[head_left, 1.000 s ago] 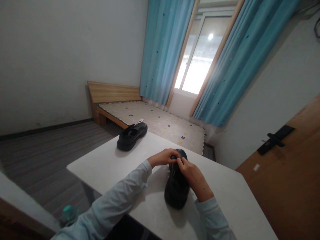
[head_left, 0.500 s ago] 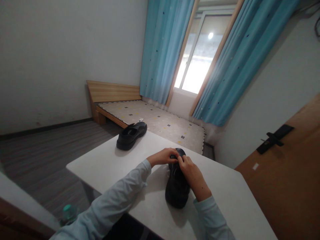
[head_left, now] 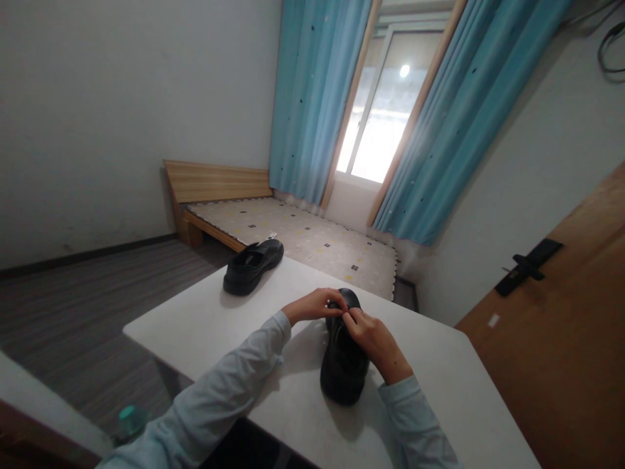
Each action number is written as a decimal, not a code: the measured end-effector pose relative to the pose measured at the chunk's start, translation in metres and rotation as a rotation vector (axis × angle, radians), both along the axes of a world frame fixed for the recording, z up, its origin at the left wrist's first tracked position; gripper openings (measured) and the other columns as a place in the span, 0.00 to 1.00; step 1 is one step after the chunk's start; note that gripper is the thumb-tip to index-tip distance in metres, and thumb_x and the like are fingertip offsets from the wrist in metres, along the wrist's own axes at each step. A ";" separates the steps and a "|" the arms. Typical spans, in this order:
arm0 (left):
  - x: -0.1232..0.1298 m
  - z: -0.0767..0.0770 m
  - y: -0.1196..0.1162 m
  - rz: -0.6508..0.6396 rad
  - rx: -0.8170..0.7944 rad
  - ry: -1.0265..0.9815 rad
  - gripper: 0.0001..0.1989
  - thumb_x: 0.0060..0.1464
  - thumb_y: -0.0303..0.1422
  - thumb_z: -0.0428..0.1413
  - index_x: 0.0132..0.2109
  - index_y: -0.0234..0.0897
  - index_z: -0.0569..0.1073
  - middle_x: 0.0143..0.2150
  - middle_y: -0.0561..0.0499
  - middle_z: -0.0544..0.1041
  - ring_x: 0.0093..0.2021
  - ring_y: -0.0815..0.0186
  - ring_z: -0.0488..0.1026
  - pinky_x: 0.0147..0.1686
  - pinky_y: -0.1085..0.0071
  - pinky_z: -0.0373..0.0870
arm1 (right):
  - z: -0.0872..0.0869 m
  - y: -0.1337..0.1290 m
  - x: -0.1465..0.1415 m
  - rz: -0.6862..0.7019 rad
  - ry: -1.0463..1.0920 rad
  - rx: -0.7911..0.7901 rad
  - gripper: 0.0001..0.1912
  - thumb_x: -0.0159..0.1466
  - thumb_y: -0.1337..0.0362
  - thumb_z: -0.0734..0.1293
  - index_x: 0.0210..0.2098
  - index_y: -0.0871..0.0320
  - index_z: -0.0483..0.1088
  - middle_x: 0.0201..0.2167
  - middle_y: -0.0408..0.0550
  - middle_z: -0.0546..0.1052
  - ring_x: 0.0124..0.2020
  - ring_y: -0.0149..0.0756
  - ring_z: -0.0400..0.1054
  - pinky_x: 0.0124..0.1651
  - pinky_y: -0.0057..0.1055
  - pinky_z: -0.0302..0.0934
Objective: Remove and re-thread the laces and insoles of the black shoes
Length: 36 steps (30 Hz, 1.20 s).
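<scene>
A black shoe (head_left: 343,378) stands on the white table with its heel towards me and its toe pointing away. Over the front of its upper, my left hand (head_left: 319,305) reaches in from the left, thumb and fingers pinched together. My right hand (head_left: 375,335) comes from the other side, its bent fingers closed at the same spot, and the fingertips of both hands meet there. Which part of the shoe they pinch is too small to make out. A second black shoe (head_left: 249,273) rests untouched near the table's far left edge, partly tilted across it.
The white table (head_left: 434,391) spans the space before me. Beyond it stands a wooden bed with a patterned mattress (head_left: 312,228). Blue curtains (head_left: 317,98) frame a window. To the right is a wooden door (head_left: 561,339); a green-capped bottle (head_left: 129,417) is low on the left.
The view has shifted slightly. Both hands stay at the front of the shoe, with only small finger movements; the fingertips now sit close together. The shoes stay in place.
</scene>
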<state>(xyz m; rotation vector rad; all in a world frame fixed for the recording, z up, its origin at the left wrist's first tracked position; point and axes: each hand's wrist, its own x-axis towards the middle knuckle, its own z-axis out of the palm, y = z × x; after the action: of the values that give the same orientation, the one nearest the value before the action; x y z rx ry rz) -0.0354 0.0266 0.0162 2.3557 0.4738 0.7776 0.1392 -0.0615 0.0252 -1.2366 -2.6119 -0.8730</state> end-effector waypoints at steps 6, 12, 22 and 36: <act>-0.001 -0.004 0.001 0.007 -0.026 -0.021 0.10 0.53 0.34 0.56 0.39 0.33 0.75 0.38 0.49 0.75 0.39 0.68 0.70 0.41 0.74 0.64 | 0.005 -0.003 0.002 0.110 -0.060 0.064 0.09 0.65 0.73 0.58 0.39 0.61 0.68 0.35 0.51 0.73 0.36 0.36 0.68 0.33 0.29 0.63; -0.001 -0.004 0.002 -0.024 -0.010 -0.047 0.10 0.54 0.35 0.55 0.38 0.33 0.75 0.38 0.49 0.75 0.39 0.69 0.69 0.41 0.74 0.64 | 0.002 -0.003 0.005 0.154 -0.065 0.121 0.12 0.65 0.75 0.56 0.37 0.63 0.71 0.30 0.52 0.73 0.33 0.37 0.66 0.33 0.32 0.63; 0.000 0.010 -0.009 -0.022 0.015 0.023 0.13 0.51 0.38 0.58 0.40 0.35 0.74 0.40 0.48 0.72 0.41 0.66 0.68 0.45 0.71 0.63 | -0.008 0.003 0.015 0.189 0.209 0.019 0.10 0.66 0.71 0.58 0.35 0.62 0.71 0.29 0.51 0.73 0.34 0.37 0.66 0.34 0.31 0.64; 0.005 0.009 -0.022 0.107 0.087 0.226 0.19 0.39 0.30 0.59 0.42 0.36 0.66 0.43 0.48 0.63 0.45 0.59 0.59 0.47 0.65 0.62 | -0.023 0.018 0.017 0.267 0.589 -0.117 0.07 0.64 0.67 0.61 0.36 0.57 0.71 0.30 0.50 0.74 0.34 0.38 0.68 0.37 0.34 0.65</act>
<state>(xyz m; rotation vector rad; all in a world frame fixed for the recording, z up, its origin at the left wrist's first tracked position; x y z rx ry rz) -0.0307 0.0042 0.0257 2.5297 0.6783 0.5914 0.1558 -0.0430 0.0024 -0.9468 -2.2836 -0.2559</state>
